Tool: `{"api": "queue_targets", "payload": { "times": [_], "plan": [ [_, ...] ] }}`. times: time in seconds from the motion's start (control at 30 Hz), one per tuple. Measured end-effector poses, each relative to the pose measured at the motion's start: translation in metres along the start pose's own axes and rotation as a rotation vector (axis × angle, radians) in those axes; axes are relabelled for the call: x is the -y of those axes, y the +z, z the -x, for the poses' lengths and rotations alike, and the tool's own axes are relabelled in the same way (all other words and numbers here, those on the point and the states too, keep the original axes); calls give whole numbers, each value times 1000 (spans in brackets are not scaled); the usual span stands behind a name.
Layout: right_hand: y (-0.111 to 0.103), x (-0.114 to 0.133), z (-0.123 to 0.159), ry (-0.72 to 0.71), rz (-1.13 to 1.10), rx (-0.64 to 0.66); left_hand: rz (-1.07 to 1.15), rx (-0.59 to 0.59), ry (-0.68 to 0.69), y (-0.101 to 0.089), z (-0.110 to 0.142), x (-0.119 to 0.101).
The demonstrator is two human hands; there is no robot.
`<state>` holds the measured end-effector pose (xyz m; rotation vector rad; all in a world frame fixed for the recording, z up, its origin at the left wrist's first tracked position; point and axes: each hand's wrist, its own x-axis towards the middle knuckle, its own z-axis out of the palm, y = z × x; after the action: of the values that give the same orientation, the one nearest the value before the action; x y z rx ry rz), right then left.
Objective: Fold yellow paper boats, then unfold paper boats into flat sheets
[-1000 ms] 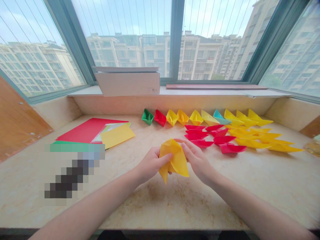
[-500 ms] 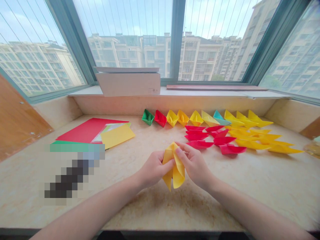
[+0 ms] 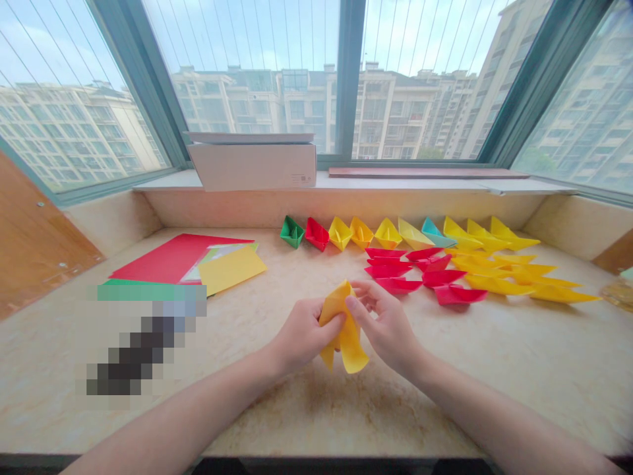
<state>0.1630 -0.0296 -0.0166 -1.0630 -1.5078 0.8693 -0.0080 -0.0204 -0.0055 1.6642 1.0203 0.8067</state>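
Observation:
A folded piece of yellow paper (image 3: 353, 346) is held up between both hands, above the front middle of the counter. My left hand (image 3: 309, 330) grips its left side, thumb laid across the front. At the upper right edge, my right hand (image 3: 383, 320) pinches it with the thumb against the fingers. Two flaps of the paper hang apart below the thumbs. Just beyond my right hand lie several red paper boats (image 3: 398, 285). Several yellow paper boats (image 3: 499, 285) are grouped farther right.
Along the back stands a row of boats, including a green boat (image 3: 291, 232) and a blue boat (image 3: 432, 231). Red paper sheets (image 3: 168, 257) and a yellow sheet (image 3: 235, 269) lie left. A pixelated dark object (image 3: 128, 359) lies nearer. A white box (image 3: 254, 165) sits on the sill.
The yellow paper has turned slightly in my hands, and its lower right flap has swung a little to the right. Both hands keep hold of it.

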Motion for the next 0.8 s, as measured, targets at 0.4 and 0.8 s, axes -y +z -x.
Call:
{"api": "queue_targets", "payload": {
  "times": [0.4,0.8],
  "plan": [
    [-5,2,-6,51,-95,-3,-106,42,29,0,2,1],
    [-16,8,-12,257,-421,195,-131,69,38,-1,3,1]
  ]
}}
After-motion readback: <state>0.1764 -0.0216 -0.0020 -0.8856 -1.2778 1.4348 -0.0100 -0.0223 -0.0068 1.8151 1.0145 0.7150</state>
